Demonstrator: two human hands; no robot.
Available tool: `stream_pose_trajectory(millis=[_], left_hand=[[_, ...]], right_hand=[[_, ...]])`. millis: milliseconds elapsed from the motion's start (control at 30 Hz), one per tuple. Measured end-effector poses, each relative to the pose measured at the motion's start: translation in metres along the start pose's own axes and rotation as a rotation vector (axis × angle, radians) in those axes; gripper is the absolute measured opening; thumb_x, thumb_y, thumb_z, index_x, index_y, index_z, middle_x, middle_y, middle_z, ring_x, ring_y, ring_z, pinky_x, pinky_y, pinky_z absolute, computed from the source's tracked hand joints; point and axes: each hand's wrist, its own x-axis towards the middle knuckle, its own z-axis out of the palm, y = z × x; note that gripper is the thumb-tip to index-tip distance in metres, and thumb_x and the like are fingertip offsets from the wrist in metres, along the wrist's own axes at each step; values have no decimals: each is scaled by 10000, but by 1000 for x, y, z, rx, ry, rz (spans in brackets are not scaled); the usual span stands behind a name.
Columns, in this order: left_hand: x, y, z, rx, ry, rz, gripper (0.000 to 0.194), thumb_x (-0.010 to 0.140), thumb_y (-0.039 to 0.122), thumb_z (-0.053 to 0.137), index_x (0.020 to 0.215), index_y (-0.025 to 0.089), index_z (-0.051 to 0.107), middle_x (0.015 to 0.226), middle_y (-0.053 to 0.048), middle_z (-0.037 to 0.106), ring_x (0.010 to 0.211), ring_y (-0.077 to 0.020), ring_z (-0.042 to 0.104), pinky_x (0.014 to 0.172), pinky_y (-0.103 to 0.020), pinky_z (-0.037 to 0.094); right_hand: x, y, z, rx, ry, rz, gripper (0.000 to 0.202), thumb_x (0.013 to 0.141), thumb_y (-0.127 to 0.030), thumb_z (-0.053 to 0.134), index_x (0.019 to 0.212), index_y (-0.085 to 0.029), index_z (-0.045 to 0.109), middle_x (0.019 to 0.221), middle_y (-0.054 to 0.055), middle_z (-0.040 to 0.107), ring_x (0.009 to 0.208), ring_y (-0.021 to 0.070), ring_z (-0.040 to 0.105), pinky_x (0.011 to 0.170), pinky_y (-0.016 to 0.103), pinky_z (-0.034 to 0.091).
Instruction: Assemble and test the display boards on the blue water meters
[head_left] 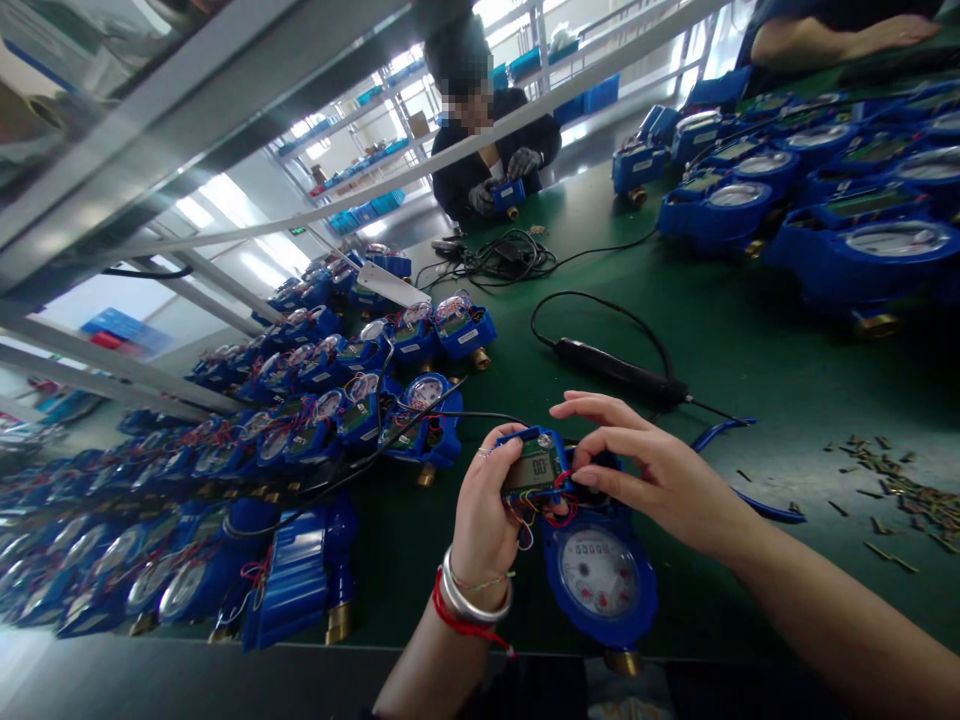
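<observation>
My left hand (484,500) is closed around a small blue-framed display module (534,466), its screen facing up and thin coloured wires trailing from it. Just right of the module, my right hand (637,465) has its thumb and index finger pinched at the blue housing; what lies between the fingertips is hidden. The other fingers are stretched out. Below both hands lies a blue water meter (600,572) with a round dial and a brass fitting near the table's front edge. Wires run between the module and the housing.
Rows of blue meters (322,415) fill the left side. A black electric screwdriver (619,368) with a cord lies ahead, beside loose screws (911,490) at right. More meters (720,205) stand back right. Across the green table (585,225), a gloved person holds a meter. A metal bar crosses overhead.
</observation>
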Motion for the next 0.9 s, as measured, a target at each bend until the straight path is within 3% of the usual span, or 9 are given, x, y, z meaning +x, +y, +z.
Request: stream_pose_trajectory(millis=[233,433,667,767,900], left_hand=[[1,0,-2,-6,-19,-23,277,821,357,674,1034,189,616,785,-5,657,557,-147,636,407,-221,531],[1,3,-3,3,-34,-43,294,807,359,678,1036,187,615,794,-6,652,538,-138,630,397,-213,522],[1,3,-5,2,-126,-49,259,837,350,647,1032,188,596,788,-11,635,496,-138,619,381,-228,531],[2,3,-9,-4,-195,-55,225,864,333,606,1031,185,578,821,-22,635,491,-135,613,371,-233,529],[6,6,-14,-21,-299,-98,214,869,317,597,1033,183,565,824,-13,603,503,-134,614,376,-237,537]], right_hand=[[1,4,1,22,-35,12,114,920,-319,605,863,-230,651,1397,50,522,1295,216,509,1080,426,450],[-4,-4,4,-27,17,-92,91,944,-240,555,912,-217,638,1344,60,565,1281,196,517,1077,370,453],[-9,-1,11,146,17,41,76,933,-305,589,937,-228,594,1385,52,512,1285,196,516,1065,359,463],[-7,4,11,218,-11,83,255,897,-374,644,1103,-252,556,1454,68,439,1337,207,466,1094,384,434],[2,11,5,118,-127,51,435,869,-468,659,1221,-239,548,1459,96,439,1372,231,405,1127,412,380]])
